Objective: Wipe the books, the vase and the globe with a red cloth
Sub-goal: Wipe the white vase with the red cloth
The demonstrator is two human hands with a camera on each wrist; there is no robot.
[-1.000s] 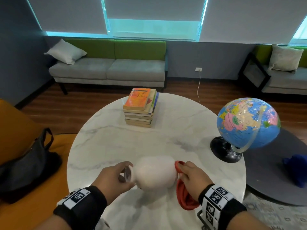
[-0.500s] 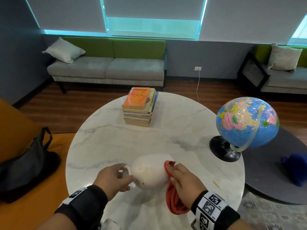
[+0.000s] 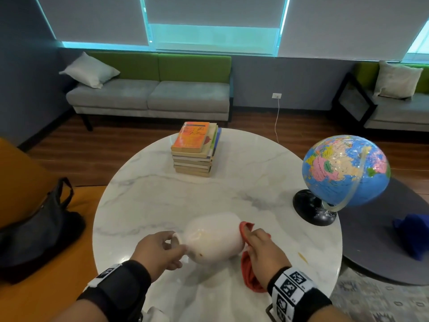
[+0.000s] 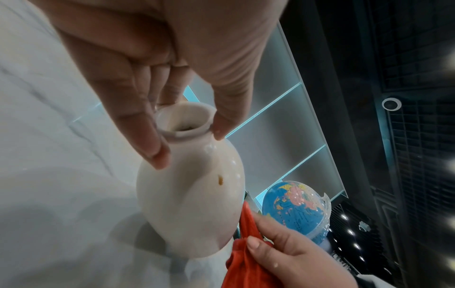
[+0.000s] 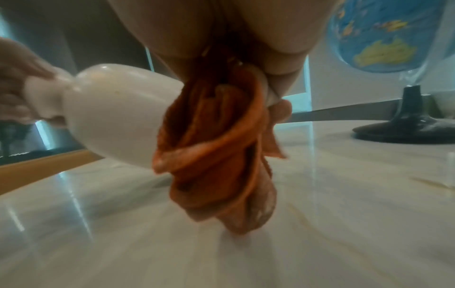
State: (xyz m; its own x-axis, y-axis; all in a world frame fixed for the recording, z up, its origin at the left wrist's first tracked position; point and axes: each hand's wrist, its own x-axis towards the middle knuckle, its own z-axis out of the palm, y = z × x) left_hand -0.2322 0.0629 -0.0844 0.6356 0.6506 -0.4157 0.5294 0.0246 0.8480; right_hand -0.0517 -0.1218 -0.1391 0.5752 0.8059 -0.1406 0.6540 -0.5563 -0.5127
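The vase (image 3: 212,238), low in the frame, was mid-wipe: left hand (image 3: 160,252) pinched its neck, right hand (image 3: 262,252) gripped the red cloth (image 3: 249,273) against its base; whether the books (image 3: 196,149) and globe (image 3: 346,170) were done I could not tell.

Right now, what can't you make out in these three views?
- Vase base: covered by the red cloth in head and right wrist views.
- Right hand fingertips: behind cloth, head view.
- Top book title: too small, head view.
- Globe: cut by frame edge, blurred, right wrist view.
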